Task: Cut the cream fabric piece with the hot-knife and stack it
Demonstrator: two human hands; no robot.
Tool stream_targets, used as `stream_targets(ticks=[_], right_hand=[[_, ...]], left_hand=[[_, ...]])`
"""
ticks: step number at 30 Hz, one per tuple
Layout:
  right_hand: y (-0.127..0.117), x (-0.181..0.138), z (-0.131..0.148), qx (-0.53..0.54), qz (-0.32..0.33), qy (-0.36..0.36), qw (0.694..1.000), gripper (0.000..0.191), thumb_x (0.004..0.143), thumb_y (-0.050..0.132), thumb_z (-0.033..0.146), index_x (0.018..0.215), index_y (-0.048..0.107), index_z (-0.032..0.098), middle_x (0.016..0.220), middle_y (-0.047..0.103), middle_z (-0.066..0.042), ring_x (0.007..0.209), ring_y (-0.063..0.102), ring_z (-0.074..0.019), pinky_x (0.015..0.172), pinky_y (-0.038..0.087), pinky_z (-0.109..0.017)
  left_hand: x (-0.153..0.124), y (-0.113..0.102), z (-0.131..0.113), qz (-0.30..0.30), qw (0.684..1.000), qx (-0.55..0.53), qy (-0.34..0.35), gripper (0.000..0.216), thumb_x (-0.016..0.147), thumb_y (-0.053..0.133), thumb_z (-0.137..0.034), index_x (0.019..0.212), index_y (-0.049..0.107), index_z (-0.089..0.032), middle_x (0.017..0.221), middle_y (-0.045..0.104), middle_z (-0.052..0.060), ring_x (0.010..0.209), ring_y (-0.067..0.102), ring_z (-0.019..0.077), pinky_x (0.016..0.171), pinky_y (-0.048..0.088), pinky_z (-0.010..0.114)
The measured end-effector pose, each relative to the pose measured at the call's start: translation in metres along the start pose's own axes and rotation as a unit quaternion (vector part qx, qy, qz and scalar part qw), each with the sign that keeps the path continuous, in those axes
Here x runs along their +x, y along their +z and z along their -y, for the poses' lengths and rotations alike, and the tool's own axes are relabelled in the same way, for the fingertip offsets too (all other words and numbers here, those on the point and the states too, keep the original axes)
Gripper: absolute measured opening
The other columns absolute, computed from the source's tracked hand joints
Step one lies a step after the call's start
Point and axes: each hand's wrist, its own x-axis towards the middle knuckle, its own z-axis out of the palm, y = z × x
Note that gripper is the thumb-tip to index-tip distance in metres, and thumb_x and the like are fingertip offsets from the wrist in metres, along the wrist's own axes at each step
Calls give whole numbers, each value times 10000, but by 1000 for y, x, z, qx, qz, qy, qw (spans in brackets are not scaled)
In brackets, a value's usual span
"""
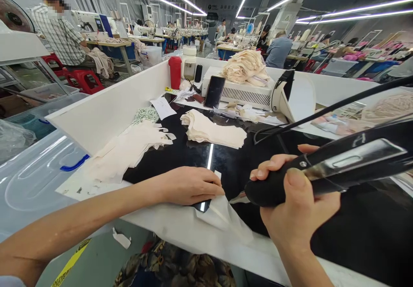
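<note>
My right hand [301,203] is wrapped around a black hand-held tool [325,166] with a long silver plate and a rounded black end. A metal tip [240,198] shows beside that end, pointing toward my left hand [190,186]. My left hand is closed at the front edge of the black tabletop [238,171], its fingertips pinching a thin pale fabric piece [226,218] that drapes over the edge. The fingers partly hide the piece. Further back lies a stack of cream fabric pieces [214,130], with another spread pile of cut pieces [129,151] to the left.
A black cable [322,114] arches across the right side. Behind stand a phone [214,92], a red cup [174,72], a jar [189,63] and a white box [248,93] bearing folded fabric. A white board [106,106] borders the left. Co-workers sit at sewing tables beyond.
</note>
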Motion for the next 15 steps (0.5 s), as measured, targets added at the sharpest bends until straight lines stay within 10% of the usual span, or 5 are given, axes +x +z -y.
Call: stream_targets(ticks=[15], right_hand=[[11,8,3,-8,-15,-3,1000,406,789,903,312,1119,673,254,725,708,79,499,628,-156,510,595,-285]], left_hand=[[-10,7,3,14,1000,6,3,368,1236,547,-369,1425,815,-204,1469,774,147,1277,762,269,1239,566,402]])
